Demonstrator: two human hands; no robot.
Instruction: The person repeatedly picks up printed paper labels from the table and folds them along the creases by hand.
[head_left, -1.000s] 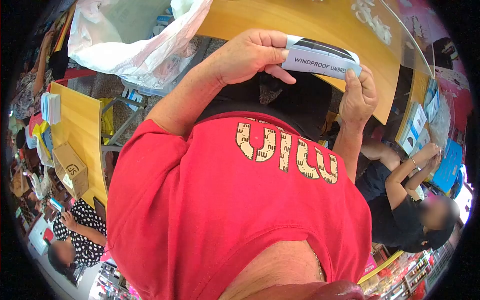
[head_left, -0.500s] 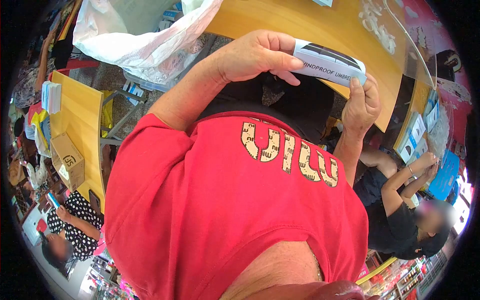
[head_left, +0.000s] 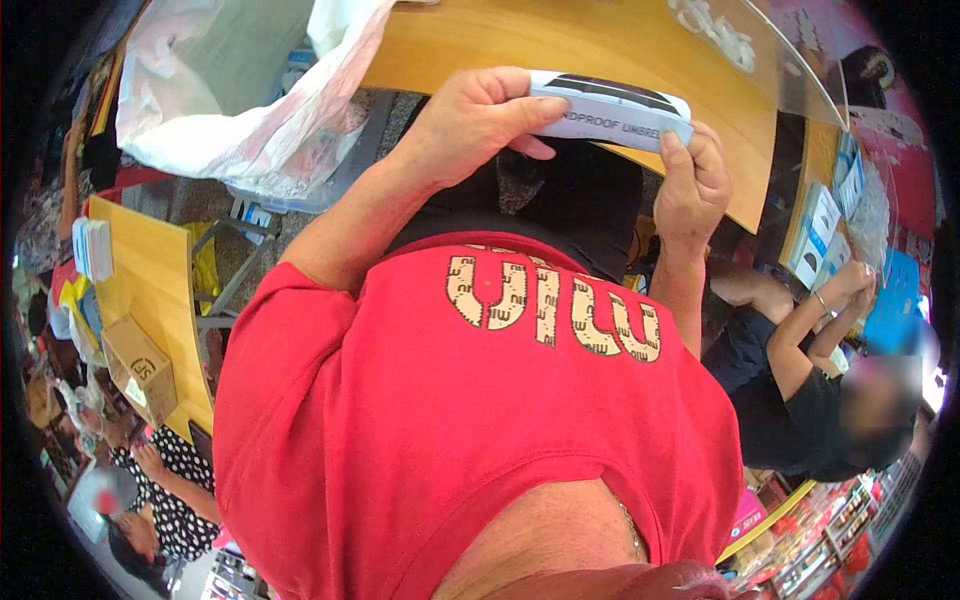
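A slim white umbrella box (head_left: 610, 118) with a dark picture and lettering that reads in part "PROOF UMBRE" is held level in front of my body, over the near edge of the wooden table (head_left: 590, 35). My left hand (head_left: 490, 115) grips its left end, thumb on the printed face and other fingers behind. At the right end, my right hand (head_left: 692, 185) pinches the corner, with the thumb on the front. Part of the lettering is covered by my left thumb.
A large white plastic bag (head_left: 250, 110) stands open at the left, with boxes inside. White strips (head_left: 715, 35) lie on the table. A side table (head_left: 150, 270) bears a carton (head_left: 140, 370). One person (head_left: 810, 390) sits at the right, another (head_left: 170, 490) is at lower left.
The view has shifted, so the hands and box appear farther left and slightly higher. Both hands keep their hold on the box. The person at lower left has moved their hand.
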